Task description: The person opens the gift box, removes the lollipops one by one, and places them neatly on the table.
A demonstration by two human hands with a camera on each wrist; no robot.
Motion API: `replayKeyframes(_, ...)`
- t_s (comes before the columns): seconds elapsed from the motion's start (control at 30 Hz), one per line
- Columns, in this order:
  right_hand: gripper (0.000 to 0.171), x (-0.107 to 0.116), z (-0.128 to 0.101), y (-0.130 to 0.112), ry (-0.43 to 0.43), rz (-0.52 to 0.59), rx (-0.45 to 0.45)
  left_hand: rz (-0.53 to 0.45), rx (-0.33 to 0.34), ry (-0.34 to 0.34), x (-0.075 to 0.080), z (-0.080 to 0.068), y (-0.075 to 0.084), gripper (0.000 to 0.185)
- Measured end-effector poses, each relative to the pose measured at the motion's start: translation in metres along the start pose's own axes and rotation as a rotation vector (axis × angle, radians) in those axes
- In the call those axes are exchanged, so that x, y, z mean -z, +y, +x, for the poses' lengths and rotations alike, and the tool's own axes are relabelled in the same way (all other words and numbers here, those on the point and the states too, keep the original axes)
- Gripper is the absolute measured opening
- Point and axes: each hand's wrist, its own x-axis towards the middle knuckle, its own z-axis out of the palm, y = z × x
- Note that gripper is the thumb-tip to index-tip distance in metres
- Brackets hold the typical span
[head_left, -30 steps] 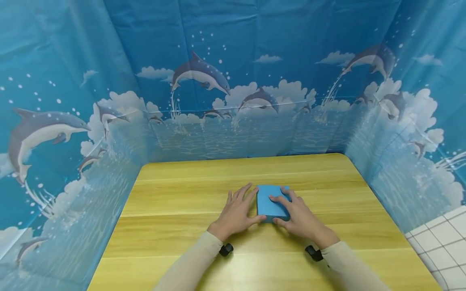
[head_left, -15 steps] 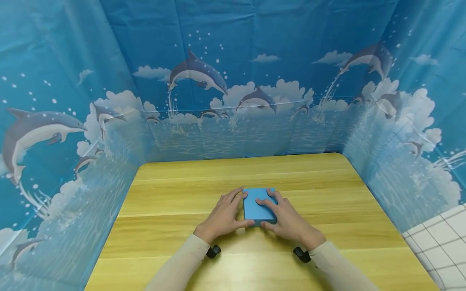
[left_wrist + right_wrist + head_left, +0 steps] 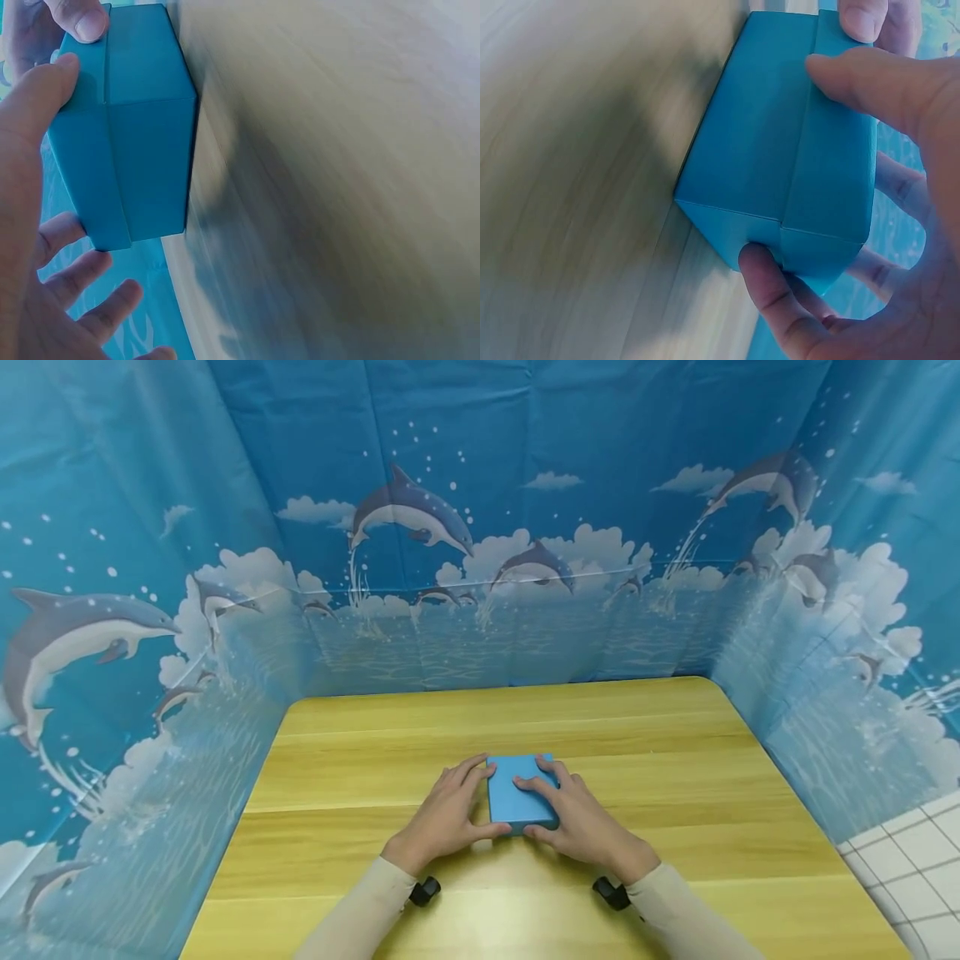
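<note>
A blue lidded box sits flat on the table, between both hands. In the left wrist view a seam runs round it, marking off the lid from the body. My left hand holds the box from the left, thumb on the front of the lid and a fingertip at the far left corner. On the other side my right hand grips it, thumb at the front edge, one finger over the top and others along the right side. The two thumbs stand close together on the front face.
The yellow wood-grain table has rounded far corners. A blue dolphin-print curtain stands round its back and sides. White tiles show at the lower right. Each wrist carries a small black camera.
The box and both hands around it have moved left and a little nearer to me across the table. The left fingertip and thumb stay at the box's edges.
</note>
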Motion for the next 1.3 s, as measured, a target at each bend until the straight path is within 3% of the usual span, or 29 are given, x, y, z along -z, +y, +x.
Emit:
replayKeyframes(0.53, 0.079, -0.009, 0.005, -0.005, 0.017, 0.05, 0.039, -0.056, 0.011, 0.014, 0.01, -0.014, -0.007, 0.105)
replayKeyframes(0.87, 0.088, -0.007, 0.003, 0.001, -0.007, 0.086, 0.026, -0.141, 0.019, -0.005, 0.006, -0.016, -0.011, 0.104)
replayKeyframes(1.13, 0.109, -0.005, -0.001, 0.018, -0.034, 0.264, -0.038, -0.288, 0.023, -0.019, 0.004, -0.018, -0.009, 0.103)
replayKeyframes(1.3, 0.117, -0.004, 0.0, 0.025, -0.033, 0.277, -0.036, -0.354, 0.041, -0.027, 0.003, -0.017, -0.009, 0.105)
